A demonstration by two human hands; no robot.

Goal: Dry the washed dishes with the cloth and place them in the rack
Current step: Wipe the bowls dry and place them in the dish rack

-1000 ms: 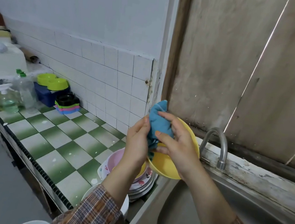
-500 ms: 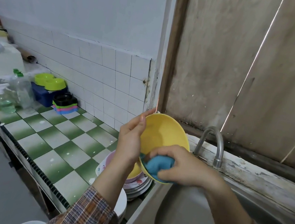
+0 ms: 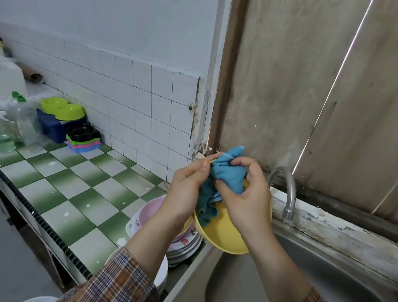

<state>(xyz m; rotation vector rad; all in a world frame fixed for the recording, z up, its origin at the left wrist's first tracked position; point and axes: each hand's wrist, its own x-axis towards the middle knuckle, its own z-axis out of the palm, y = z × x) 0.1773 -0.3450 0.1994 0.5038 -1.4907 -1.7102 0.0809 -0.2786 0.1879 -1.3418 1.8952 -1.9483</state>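
A yellow bowl [image 3: 224, 234] is held tilted above the left edge of the sink. My left hand [image 3: 185, 188] grips its left rim. My right hand [image 3: 248, 198] clutches a bunched blue cloth [image 3: 228, 174] and presses it against the upper rim and inside of the bowl. Part of the cloth hangs down into the bowl. Below my left wrist is a stack of washed dishes [image 3: 184, 246] with a pink bowl [image 3: 149, 212] on top. No rack is in view.
A steel sink [image 3: 327, 291] with a curved tap [image 3: 289, 189] lies on the right. The green-and-white tiled counter [image 3: 69, 181] runs left, with pet bowls [image 3: 64, 108], plastic containers [image 3: 84, 139], bottles [image 3: 3, 131]. A white bowl [image 3: 161, 273] sits at the counter's front.
My right hand has moved the cloth from the lower rim of the bowl up to its top rim and inside. The bowl has tilted so its underside faces the camera less.
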